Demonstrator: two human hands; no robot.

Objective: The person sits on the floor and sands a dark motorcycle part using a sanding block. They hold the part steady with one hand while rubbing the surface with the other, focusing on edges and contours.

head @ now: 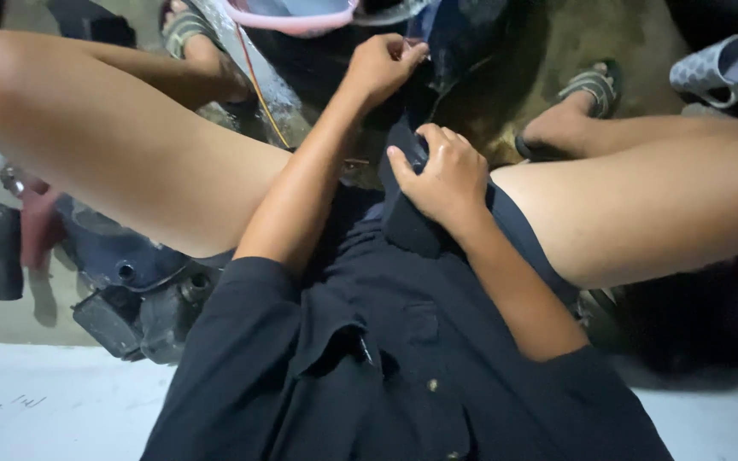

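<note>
Dark machine parts (130,290) at far left: hard, greasy-looking metal and plastic, boxy, near bare leg; likely scrape risk if knee swings.

Left hand (379,67): fingers curled tight, pinching upper edge of dark cloth (403,213) near pink basin rim (292,21). Grip looks small; fabric could slip free.

Right hand (442,175): fingers bent, pressing and clutching same cloth, which runs from lap up toward basin. Cloth soft, matte, folded.

Floor (557,43) looks wet, rough; sandals could slide.

Patterned mug (719,70), glossy, tipped on side, far right.

I am logging colours: black cloth (403,213) showing under my hands; pink basin rim (292,21) at twelve o'clock; grey mug (715,70) carrying white dots at two o'clock; striped grey-green sandals (595,85).
</note>
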